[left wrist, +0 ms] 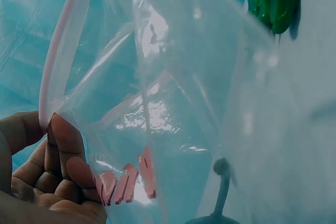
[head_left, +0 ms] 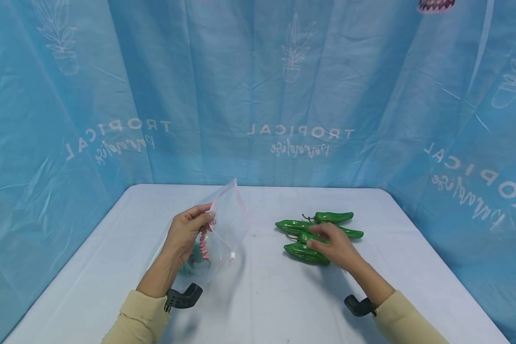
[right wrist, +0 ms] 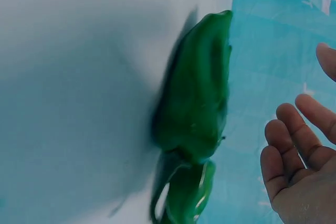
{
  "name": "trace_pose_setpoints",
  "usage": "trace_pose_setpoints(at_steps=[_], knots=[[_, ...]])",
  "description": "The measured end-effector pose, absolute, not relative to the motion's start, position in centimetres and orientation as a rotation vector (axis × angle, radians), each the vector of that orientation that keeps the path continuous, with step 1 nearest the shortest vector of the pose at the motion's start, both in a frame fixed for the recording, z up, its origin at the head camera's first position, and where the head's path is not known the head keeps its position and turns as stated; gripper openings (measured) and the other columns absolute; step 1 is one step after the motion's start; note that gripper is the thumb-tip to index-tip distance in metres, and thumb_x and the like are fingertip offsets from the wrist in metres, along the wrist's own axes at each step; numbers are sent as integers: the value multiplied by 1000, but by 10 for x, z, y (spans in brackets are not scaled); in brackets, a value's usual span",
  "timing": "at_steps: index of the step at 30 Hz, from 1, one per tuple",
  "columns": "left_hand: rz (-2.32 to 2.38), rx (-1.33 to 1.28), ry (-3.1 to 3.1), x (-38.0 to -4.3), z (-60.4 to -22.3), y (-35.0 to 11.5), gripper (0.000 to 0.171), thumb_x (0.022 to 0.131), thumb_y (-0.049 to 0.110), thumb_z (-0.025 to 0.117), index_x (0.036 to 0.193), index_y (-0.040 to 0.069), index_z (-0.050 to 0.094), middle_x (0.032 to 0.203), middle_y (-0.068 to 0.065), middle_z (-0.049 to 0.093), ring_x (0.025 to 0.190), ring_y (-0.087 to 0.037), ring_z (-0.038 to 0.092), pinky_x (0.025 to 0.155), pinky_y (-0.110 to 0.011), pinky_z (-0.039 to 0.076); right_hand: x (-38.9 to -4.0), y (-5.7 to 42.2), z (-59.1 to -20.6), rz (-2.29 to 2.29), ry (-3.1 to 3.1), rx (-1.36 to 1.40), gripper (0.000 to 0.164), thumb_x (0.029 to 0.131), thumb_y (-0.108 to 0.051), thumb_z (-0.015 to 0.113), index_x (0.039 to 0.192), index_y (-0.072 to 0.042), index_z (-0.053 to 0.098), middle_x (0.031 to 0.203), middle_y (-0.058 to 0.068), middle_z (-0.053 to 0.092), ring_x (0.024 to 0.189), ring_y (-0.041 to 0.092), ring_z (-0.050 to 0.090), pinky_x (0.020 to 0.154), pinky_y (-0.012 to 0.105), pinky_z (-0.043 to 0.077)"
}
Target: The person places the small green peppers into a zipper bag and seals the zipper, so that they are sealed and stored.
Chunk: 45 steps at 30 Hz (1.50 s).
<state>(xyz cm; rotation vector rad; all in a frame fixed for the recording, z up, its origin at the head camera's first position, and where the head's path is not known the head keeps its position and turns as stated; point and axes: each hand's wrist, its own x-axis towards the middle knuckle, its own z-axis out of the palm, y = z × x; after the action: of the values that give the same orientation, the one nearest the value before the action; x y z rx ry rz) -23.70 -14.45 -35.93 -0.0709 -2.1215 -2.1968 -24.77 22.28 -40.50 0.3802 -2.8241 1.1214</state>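
Observation:
A clear plastic bag (head_left: 236,224) with a pink-edged opening hangs from my left hand (head_left: 182,236), which pinches its rim between thumb and fingers. Pink lettering (left wrist: 126,182) is printed on the film, and a green stem-like shape (left wrist: 222,192) shows through it. Several glossy green peppers lie in a loose cluster on the right, among them a back pepper (head_left: 337,217) and a front pepper (head_left: 306,254). My right hand (head_left: 337,246) hovers over this cluster, thumb and fingers apart. The right wrist view shows a large pepper (right wrist: 194,87) beside that hand, with nothing between its fingers.
The peppers and bag are over a white table (head_left: 258,306) with rounded far corners. Blue printed curtains (head_left: 223,95) hang behind it and along both sides. Dark wrist-worn cameras, such as the left one (head_left: 185,297), stick out from both wrists.

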Motion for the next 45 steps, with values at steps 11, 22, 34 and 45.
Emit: trace_pose_setpoints(at_steps=[11, 22, 34, 45], knots=[[-2202, -78, -2121, -237, -360, -145, 40, 91, 18, 63, 124, -2, 57, 74, 11, 63, 65, -6, 51, 59, -19, 44, -246, 238, -419, 1084, -2876, 285, 44, 85, -30, 70, 122, -9, 60, 122, 10, 61, 112, 28, 58, 92, 45, 48], [-2195, -72, -2129, -236, -359, -145, 39, 91, 19, 63, 123, -2, 57, 75, 11, 63, 66, -7, 52, 60, -19, 45, -242, 241, -427, 1011, -2930, 235, 43, 83, -30, 72, 119, -9, 62, 118, 9, 62, 108, 25, 58, 92, 45, 47], [-2193, -65, -2134, -235, -358, -145, 38, 91, 18, 62, 124, -2, 57, 75, 10, 63, 67, -7, 51, 59, -18, 44, -242, 245, -434, 946, -2941, 234, 40, 82, -25, 72, 117, -8, 64, 117, 10, 63, 109, 26, 58, 92, 46, 47], [-2194, -77, -2127, -235, -359, -145, 39, 91, 18, 62, 124, -2, 57, 75, 10, 63, 66, -7, 52, 57, -18, 43, -241, 249, -437, 902, -2964, 245, 42, 82, -26, 72, 117, -5, 63, 116, 13, 63, 105, 28, 59, 89, 46, 48]])
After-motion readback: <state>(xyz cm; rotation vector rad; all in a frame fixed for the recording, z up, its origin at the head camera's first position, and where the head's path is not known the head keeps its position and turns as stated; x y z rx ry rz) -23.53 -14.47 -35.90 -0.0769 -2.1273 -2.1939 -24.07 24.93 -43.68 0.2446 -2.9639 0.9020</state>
